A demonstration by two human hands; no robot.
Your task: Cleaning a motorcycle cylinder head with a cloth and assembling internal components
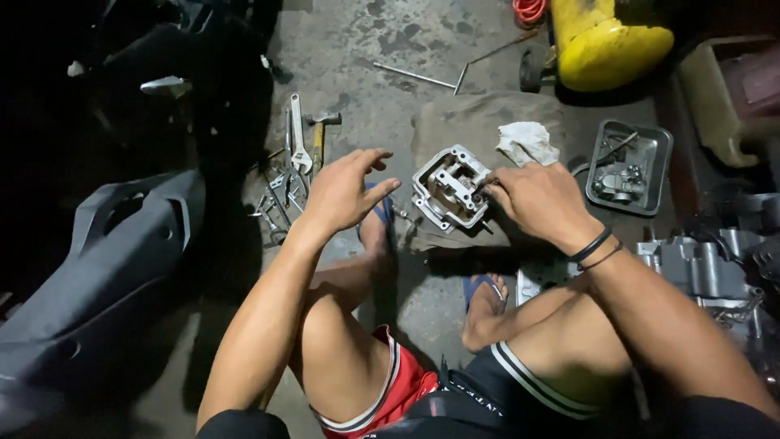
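A silver metal cylinder head (449,189) lies on a brown cloth (475,122) on the concrete floor between my feet. My right hand (540,197) rests against its right side, fingers curled onto the casting. To the left of the part hovers my left hand (345,191), fingers spread and holding nothing. Whether the right fingers pinch a small piece is hidden.
Wrenches and a hammer (296,158) lie left of my hand. A white rag (528,142) and a metal tray (630,167) of parts sit to the right. A yellow tank (605,41) stands behind; an engine block (703,264) and a grey body panel (106,260) flank me.
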